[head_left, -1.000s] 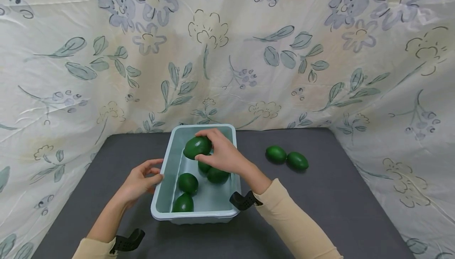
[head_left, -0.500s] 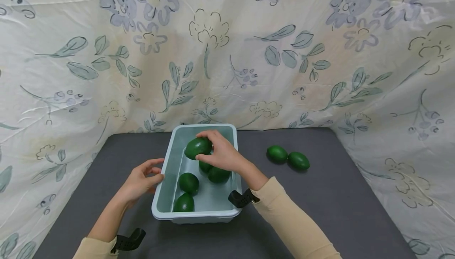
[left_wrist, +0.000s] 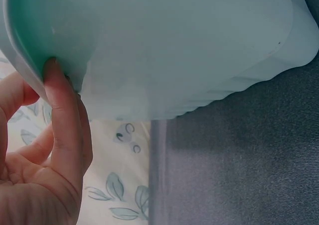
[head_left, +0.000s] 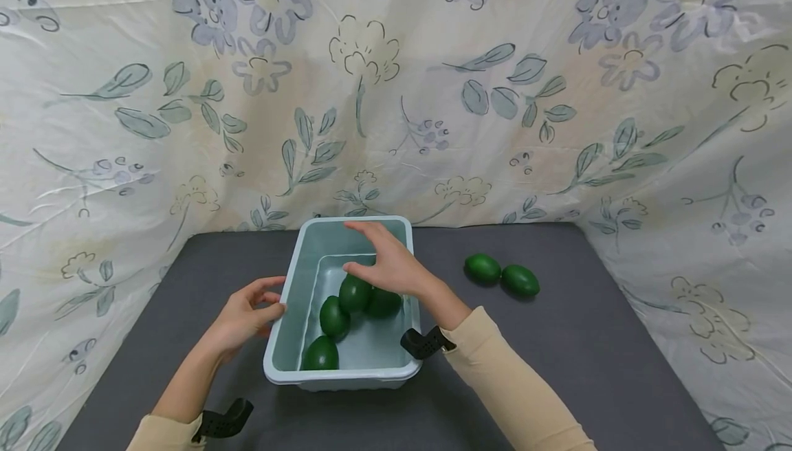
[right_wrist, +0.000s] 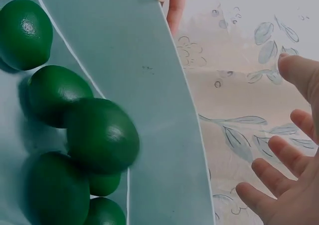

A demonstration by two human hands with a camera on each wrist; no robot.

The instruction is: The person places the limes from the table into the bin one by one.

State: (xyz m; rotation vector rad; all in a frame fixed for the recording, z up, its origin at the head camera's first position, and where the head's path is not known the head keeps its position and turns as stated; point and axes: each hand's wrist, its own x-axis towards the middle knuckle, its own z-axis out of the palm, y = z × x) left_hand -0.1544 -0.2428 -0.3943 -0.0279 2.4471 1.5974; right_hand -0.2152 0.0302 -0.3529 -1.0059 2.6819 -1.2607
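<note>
A pale blue-green plastic tub (head_left: pixel 361 372) sits on the table, its long side running away from me. Inside it lie several shiny, dark green, egg-shaped fruits (head_left: pixel 321 353) that look like avocados. My left hand (head_left: pixel 244 313) holds the tub's left rim, fingertips at the wall (left_wrist: pixel 149 46) in the left wrist view. Over the tub's right half hovers my right hand (head_left: pixel 392 265), fingers and thumb spread, holding nothing. The most recently released fruit (right_wrist: pixel 102 135) lies against others in the right wrist view. My right hand partly hides the tub's far right part in the head view.
Two more green fruits (head_left: pixel 501 276) lie side by side on the dark grey table (head_left: pixel 575 348), right of the tub. A floral cloth (head_left: pixel 396 93) hangs behind the table and at both sides. Both wrists carry black camera mounts (head_left: pixel 428 342).
My right hand has opened and let go of its fruit, which has dropped into the tub. One fruit there has shifted slightly. The left hand keeps its hold on the rim.
</note>
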